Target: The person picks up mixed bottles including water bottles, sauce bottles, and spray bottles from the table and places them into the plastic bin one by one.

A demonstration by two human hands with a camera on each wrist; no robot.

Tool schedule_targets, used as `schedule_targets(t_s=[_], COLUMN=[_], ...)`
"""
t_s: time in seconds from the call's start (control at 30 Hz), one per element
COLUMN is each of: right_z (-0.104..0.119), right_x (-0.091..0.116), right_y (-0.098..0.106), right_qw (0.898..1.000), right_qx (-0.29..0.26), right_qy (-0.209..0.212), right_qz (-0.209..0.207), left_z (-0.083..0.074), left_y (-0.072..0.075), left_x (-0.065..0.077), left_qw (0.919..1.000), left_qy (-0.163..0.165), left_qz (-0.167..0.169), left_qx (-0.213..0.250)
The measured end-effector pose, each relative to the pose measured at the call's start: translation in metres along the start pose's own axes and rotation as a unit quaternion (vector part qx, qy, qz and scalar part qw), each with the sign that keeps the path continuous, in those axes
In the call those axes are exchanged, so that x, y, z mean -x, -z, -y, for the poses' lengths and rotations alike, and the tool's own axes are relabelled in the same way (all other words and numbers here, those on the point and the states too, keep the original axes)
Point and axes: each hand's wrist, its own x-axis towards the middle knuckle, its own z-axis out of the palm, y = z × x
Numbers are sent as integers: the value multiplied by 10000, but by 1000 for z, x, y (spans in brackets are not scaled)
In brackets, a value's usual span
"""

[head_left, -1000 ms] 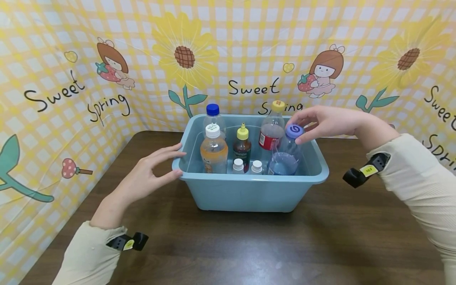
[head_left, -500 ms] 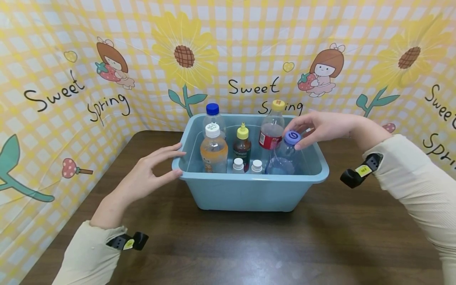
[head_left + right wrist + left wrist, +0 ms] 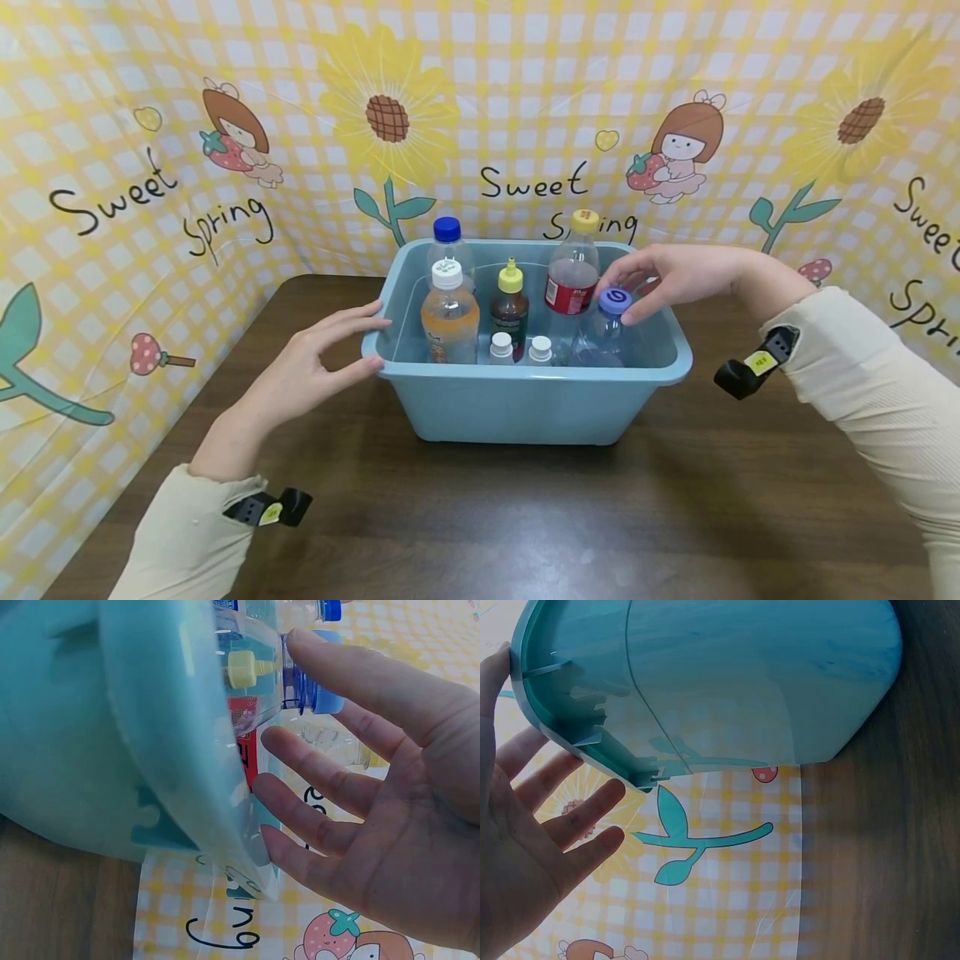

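Observation:
A light blue plastic tub (image 3: 517,408) stands on the table with several bottles in it. My right hand (image 3: 678,271) reaches over its right end and pinches a clear bottle (image 3: 602,333) at its purple-blue cap (image 3: 615,302). In the right wrist view, the thumb (image 3: 337,664) lies against the cap and neck, and the index finger passes behind. The other fingers are loosely bent beside the tub's rim. My left hand (image 3: 303,371) rests its fingertips and thumb on the left rim. The left wrist view shows those fingers (image 3: 589,814) spread and nearly straight at the rim's edge.
Also in the tub are a red-labelled bottle (image 3: 570,283) with a yellow cap, an orange-tinted bottle (image 3: 450,325), a blue-capped bottle (image 3: 447,233), a dark squeeze bottle (image 3: 510,312) and two small white-capped bottles. A checked cloth (image 3: 480,100) hangs behind the brown table (image 3: 480,517).
My right hand has moved down and slightly left, lowering the purple-blue-capped bottle deeper into the tub. The left hand has stayed at the rim.

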Motion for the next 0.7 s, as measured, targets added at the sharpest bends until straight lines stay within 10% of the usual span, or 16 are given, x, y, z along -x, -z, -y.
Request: schedule_targets(t_s=[0.7], right_z=[3], right_x=[12], right_y=[0], right_qw=[9994], right_qx=[255], right_qy=[50], right_qz=[-240], left_z=[1], left_y=[-1], left_x=[-1], left_qw=[10000], left_qy=[29], left_qz=[32], left_qx=[-21])
